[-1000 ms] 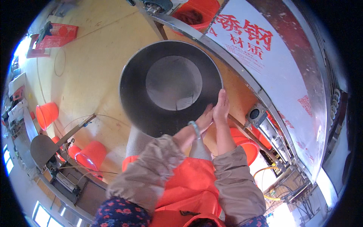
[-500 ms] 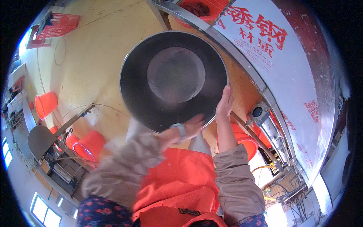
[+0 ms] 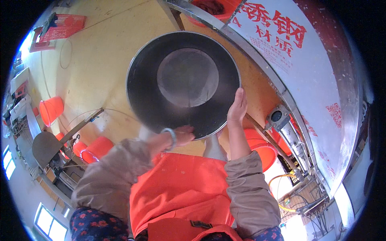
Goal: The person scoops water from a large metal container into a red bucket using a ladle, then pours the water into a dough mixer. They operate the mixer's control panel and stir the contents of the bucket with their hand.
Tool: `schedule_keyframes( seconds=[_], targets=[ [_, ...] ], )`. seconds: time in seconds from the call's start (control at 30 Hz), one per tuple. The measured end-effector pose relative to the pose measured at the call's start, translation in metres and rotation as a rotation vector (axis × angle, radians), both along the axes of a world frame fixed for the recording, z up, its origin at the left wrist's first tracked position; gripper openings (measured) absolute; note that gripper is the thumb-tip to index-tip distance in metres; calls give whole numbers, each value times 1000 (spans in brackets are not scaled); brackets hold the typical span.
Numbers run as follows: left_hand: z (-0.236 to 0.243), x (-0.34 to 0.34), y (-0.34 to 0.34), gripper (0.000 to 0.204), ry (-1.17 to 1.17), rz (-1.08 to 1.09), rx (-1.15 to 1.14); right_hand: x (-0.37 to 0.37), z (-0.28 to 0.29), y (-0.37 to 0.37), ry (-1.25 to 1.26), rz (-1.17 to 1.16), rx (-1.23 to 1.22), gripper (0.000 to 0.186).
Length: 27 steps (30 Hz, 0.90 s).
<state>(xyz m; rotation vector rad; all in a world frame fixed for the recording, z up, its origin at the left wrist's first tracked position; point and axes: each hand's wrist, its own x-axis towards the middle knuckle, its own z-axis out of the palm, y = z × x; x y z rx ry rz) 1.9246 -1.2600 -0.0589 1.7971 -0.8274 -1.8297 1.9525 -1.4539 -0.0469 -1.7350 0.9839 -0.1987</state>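
Observation:
A large round dark pan point(image 3: 152, 84), with a paler round centre, is tilted toward me above my lap and red apron point(image 3: 177, 184). My right hand point(image 3: 237, 106) grips its right rim, fingers wrapped against the outside. My left hand point(image 3: 181, 135), a pale bangle at the wrist, is at the pan's lower rim with fingers stretched out, slightly blurred. Whether it presses on the pan I cannot tell.
A metal-edged machine with a white printed panel point(image 3: 305, 88) runs along the right, beside a pneumatic cylinder point(image 3: 287, 134). Red buckets point(image 3: 98, 148) and a red crate point(image 3: 64, 26) stand on the yellow floor point(image 3: 92, 68). A metal rig point(image 3: 48, 148) is at lower left.
My left hand has moved leftward along the lower rim, away from my right hand. The pan sits slightly higher in view; my right hand still grips it.

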Motion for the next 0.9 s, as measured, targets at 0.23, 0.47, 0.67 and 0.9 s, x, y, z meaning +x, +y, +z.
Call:
schedule_keyframes(
  seconds=[0.23,0.47,0.67,0.9],
  targets=[
    [56,23,-18,61,176,300,189,-1,1,-1,-12,25,49,50],
    [26,11,-27,65,300,353,-78,-2,0,0,-3,-4,-5,52],
    [38,-3,-31,58,19,420,-105,-4,3,-5,-12,46,87,49],
    [14,10,-62,55,258,672,-4,-4,4,-2,-92,31,80,47]
  ],
)
